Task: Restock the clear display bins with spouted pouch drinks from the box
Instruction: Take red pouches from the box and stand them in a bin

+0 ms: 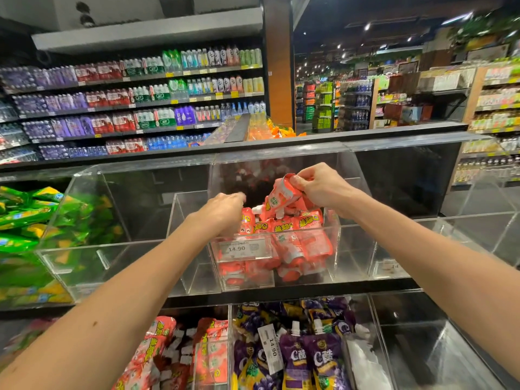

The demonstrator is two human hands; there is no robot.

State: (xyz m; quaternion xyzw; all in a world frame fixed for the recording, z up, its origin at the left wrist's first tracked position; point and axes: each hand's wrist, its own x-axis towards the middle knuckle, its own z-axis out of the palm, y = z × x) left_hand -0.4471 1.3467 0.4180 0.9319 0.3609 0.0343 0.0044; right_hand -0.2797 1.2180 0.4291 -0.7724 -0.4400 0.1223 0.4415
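Step in hand: loading; by my reading a pink spouted plastic pouch (pixel 281 198) is being set into the clear acrylic display bin (pixel 191 235), middle of the upper row.
Pouch location: above the heap of matching pink pouches (pixel 304 240), touching or just clear of the top ones.
Right hand (pixel 323 190): fingers and thumb pinch the flat sealed end of the pouch.
Left hand (pixel 222 209): reaches into the left part of the bin, fingers curled downward; fingertips hidden, so its hold cannot be told.
Hands: apart.
Long axis: tilted, from upper right down to lower left.
Pointing: spout end down and left, toward the heap.
Next move: lower the pouch onto the heap, release the pinch, then return to the supply box, which is not in view.
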